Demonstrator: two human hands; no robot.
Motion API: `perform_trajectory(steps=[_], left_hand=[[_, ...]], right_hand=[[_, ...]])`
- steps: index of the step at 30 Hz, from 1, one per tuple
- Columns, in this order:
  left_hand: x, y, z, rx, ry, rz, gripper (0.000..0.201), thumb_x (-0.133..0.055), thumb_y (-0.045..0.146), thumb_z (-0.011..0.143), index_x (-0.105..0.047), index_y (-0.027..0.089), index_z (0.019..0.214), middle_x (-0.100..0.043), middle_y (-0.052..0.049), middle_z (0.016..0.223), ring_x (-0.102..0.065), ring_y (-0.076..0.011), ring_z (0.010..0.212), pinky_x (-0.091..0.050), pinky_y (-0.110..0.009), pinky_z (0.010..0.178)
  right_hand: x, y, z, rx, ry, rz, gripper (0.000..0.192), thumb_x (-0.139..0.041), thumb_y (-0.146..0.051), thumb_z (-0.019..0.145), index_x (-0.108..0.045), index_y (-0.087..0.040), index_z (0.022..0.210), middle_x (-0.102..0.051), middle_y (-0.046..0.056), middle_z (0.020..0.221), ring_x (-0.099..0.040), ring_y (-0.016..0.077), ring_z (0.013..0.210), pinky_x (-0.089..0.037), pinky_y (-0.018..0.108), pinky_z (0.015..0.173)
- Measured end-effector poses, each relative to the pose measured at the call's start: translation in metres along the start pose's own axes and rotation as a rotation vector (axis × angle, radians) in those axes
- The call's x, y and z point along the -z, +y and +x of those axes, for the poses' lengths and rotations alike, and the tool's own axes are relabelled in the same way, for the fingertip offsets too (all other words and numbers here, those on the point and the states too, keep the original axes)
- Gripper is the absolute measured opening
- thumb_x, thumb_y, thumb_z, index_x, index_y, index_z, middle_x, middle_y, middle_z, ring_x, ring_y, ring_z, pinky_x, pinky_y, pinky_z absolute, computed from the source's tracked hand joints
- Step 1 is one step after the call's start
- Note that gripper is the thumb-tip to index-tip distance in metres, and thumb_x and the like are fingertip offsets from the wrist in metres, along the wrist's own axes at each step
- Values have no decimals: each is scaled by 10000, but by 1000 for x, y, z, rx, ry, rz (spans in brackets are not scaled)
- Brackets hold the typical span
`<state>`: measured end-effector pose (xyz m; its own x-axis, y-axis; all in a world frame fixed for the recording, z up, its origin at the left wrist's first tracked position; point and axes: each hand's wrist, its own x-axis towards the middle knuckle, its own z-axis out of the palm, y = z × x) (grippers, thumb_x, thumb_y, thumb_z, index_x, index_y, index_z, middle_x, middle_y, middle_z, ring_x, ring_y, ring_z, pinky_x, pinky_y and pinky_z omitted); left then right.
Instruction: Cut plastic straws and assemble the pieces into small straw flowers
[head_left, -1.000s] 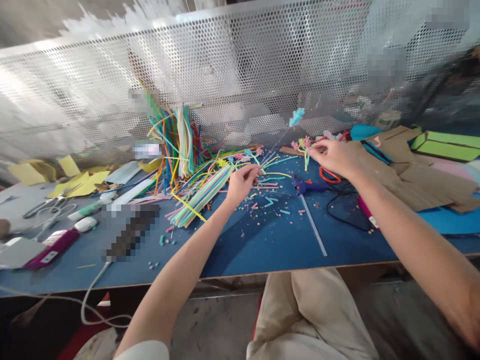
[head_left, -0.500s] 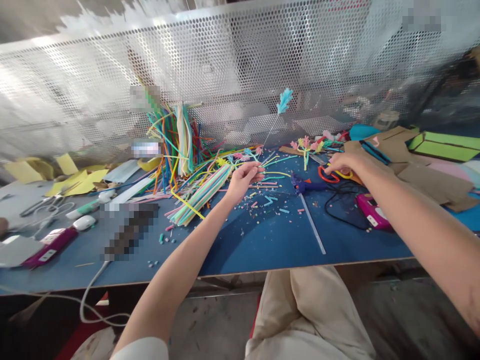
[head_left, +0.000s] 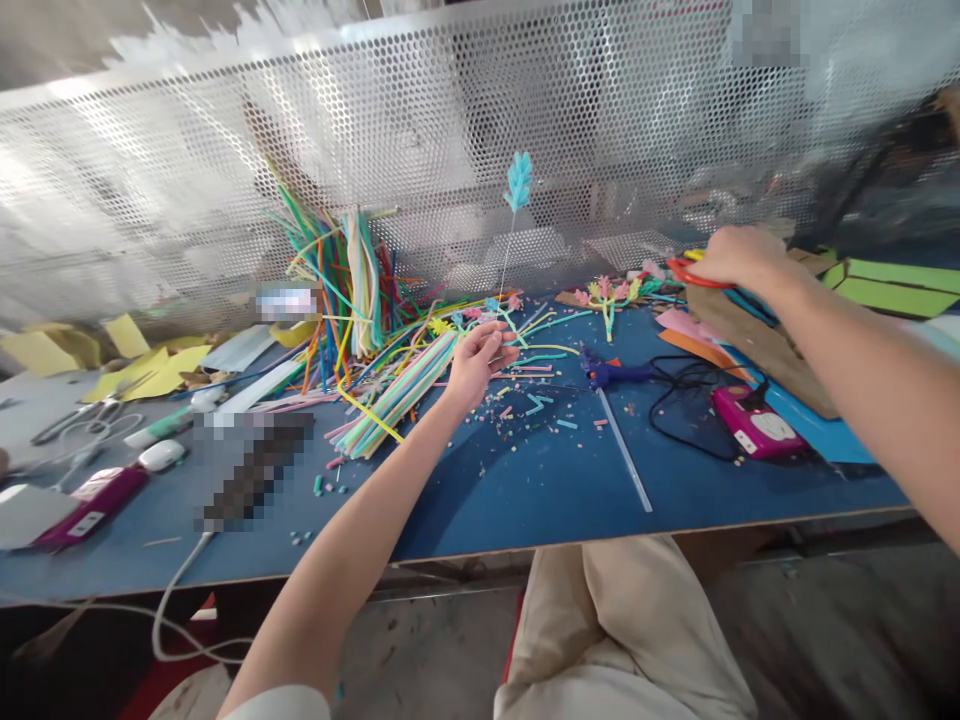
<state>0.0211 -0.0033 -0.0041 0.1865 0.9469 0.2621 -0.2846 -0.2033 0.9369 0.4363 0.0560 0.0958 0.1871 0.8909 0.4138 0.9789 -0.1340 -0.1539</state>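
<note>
Since the earlier frame, the right hand [head_left: 742, 255] has gone to the far right with the red-and-yellow scissors [head_left: 709, 275], and the blue leaf [head_left: 519, 180] has swung left and upright. On the head view, my only feed, I see the left hand [head_left: 478, 365] over the middle of the bench [head_left: 495, 510], its fingers pinched narrow around the low end of a thin wire [head_left: 505, 260]. I judge that low grip keeps the leaf up and clear of the clutter. The right fingers curl at the scissors' handles; I cannot tell whether they also touch the cardboard [head_left: 787, 370] below. The glue gun [head_left: 619, 372] lies to the right of the left hand, its cord running right towards a magenta power strip [head_left: 757, 425], so I suppose it sits there for easy reach. Far right stands a green tray [head_left: 892, 300]; I cannot make out what it holds. Far left, coloured stems [head_left: 361, 285] are bunched upright, and whatever props them is hidden from me.
</note>
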Motion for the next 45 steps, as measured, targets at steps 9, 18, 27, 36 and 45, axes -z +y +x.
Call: perform_trajectory(steps=[9,18,27,36,45], left_hand=[[-5,3,-5,20,-18,0,355,-751,418,833,-625,205,1088,-719,-31,1029,-706,-105,778,-596,-320,828],[-24,15,-23,164,-409,211,312,-666,399,896,-632,169,1104,-737,-87,1022,-701,-123,649,-577,-254,590],[-33,11,-29,173,-412,261,333,-565,429,952,-575,187,1181,-721,-110,1154,-595,-38,453,-332,-146,339],[-32,8,-32,156,-544,410,367,-558,469,954,-589,181,1180,-743,-113,1091,-645,-72,497,-379,-154,363],[-38,0,-34,-35,-442,612,385,-468,493,993,-645,192,1155,-757,-60,927,-572,-70,451,-446,-198,457]], right_hand=[[2,-114,-81,158,-290,1392,478,-647,-620,860,-592,-145,865,-698,114,856,-617,117,599,-548,253,496],[-29,-170,-152,298,-102,1476,355,-757,-519,788,-542,-239,823,-724,43,923,-718,219,828,-625,456,821],[-46,-153,-164,193,-100,1394,431,-726,-598,784,-480,-245,798,-690,23,771,-682,186,623,-609,352,585],[-49,-154,-163,208,-13,1542,387,-724,-508,825,-436,-260,900,-713,-2,853,-704,164,687,-615,354,696],[-44,-160,-172,282,-22,1474,384,-714,-524,820,-427,-273,862,-707,10,889,-722,195,772,-610,370,697]])
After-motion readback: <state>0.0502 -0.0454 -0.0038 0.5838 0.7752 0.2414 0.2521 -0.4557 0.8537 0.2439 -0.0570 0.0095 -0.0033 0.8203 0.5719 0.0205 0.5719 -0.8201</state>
